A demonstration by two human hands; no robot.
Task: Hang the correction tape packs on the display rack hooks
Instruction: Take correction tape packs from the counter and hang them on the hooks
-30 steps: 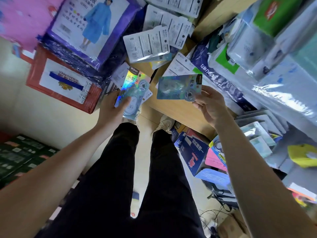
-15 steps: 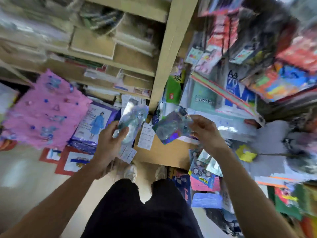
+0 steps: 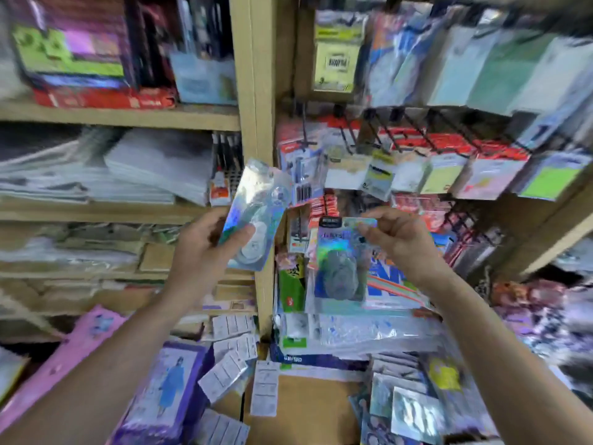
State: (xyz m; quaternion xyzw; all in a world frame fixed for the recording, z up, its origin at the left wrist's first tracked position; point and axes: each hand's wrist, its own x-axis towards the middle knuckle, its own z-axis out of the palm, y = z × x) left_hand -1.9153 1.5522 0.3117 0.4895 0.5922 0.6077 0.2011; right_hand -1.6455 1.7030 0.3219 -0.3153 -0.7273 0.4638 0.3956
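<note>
Two holographic blister packs, both off the hooks and in the hands at mid-frame.

Left hand (image 3: pixel 205 252) grips the left correction tape pack (image 3: pixel 261 200) by its lower end. The thumb lies across the front and the fingers curl behind. The long axis is tilted, running from lower left to upper right. The top end points up-right and overlaps the wooden post (image 3: pixel 256 91) at centre. The clear blister with the round white dispenser faces the camera. The print on the card is too blurred to read.

Right hand (image 3: pixel 404 239) pinches the right correction tape pack (image 3: pixel 337 271) at its upper right corner, thumb and fingertips closed on the card. The pack hangs upright with its long axis vertical and its front toward the camera. A dark header label sits at the top left of the card. There is some script below it, not legible. The grey dispenser sits in the lower half.

Black wire display hooks (image 3: pixel 414 130) run in a row across the upper right, loaded with red-headed packs. The right pack sits below that row, in front of the stocked goods. I cannot tell if it touches any hook.

Upper centre-right hangs a yellow-labelled pack (image 3: pixel 337 56) with a barcode, digits unreadable. Wooden shelves (image 3: pixel 112 115) on the left carry paper stacks (image 3: pixel 154 165). At lower left is a purple raincoat pack (image 3: pixel 167 387) showing a blue-coated figure. White tag cards (image 3: pixel 231 370) are scattered at lower centre beside the tan counter (image 3: pixel 305 412). The whole frame is motion-blurred.
</note>
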